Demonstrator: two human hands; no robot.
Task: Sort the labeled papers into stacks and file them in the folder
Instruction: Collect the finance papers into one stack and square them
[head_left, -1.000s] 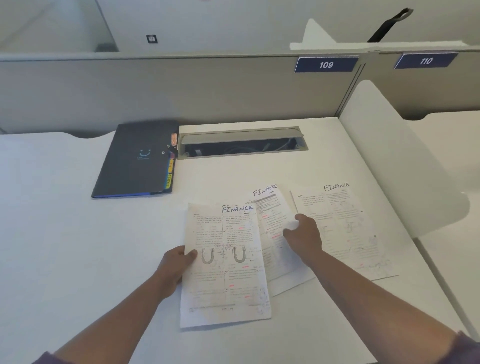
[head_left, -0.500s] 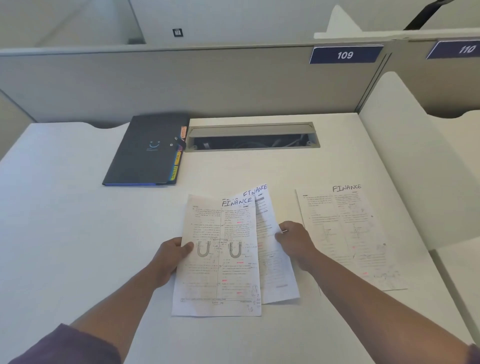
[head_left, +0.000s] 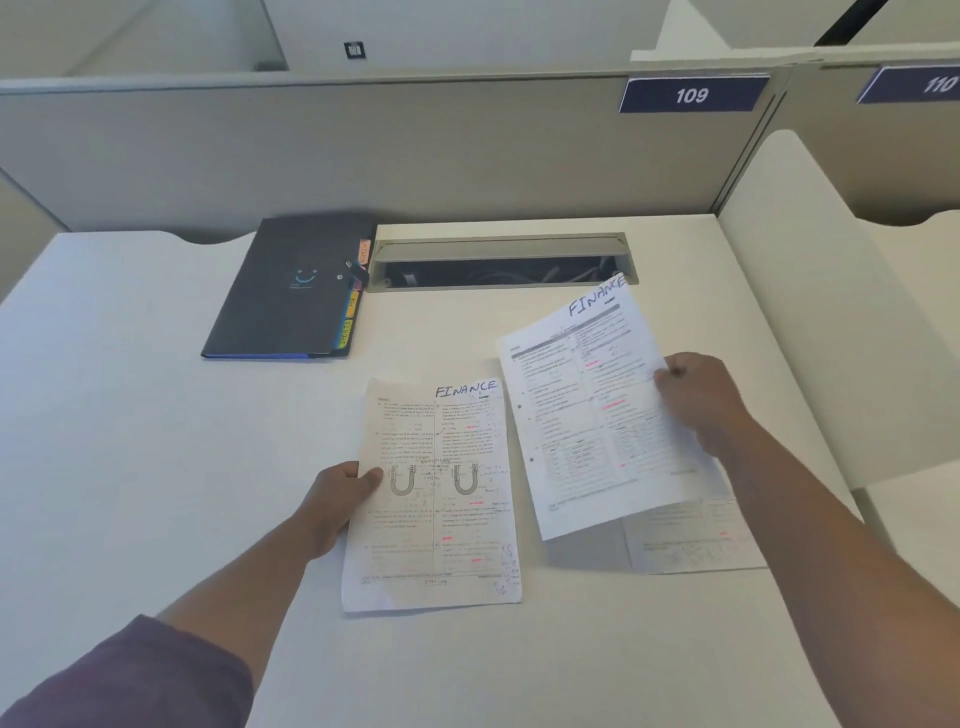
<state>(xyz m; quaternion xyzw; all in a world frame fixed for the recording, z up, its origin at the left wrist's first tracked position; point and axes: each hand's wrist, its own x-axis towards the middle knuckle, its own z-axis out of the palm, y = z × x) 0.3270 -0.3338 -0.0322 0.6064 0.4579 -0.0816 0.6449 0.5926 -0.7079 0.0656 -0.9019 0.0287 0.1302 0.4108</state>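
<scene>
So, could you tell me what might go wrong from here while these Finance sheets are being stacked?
1. The right hand pinches the lifted Finance sheet by one edge only; it may sag, crease or slip as it comes down.
2. That sheet hides most of the third sheet lying on the desk, so it could land skewed on it.
3. The left hand grips the magnet-diagram sheet only at its left edge; it could slide askew.

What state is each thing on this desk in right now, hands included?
Folder: closed, flat on desk.
Magnet sheet: flat, labeled FINANCE.
Left hand: grips the magnet sheet's edge.
Lifted sheet: raised, tilted, labeled FINANCE.
Right hand: pinches the lifted sheet.
Third sheet: flat, mostly covered.
Cable tray: lid open.
</scene>
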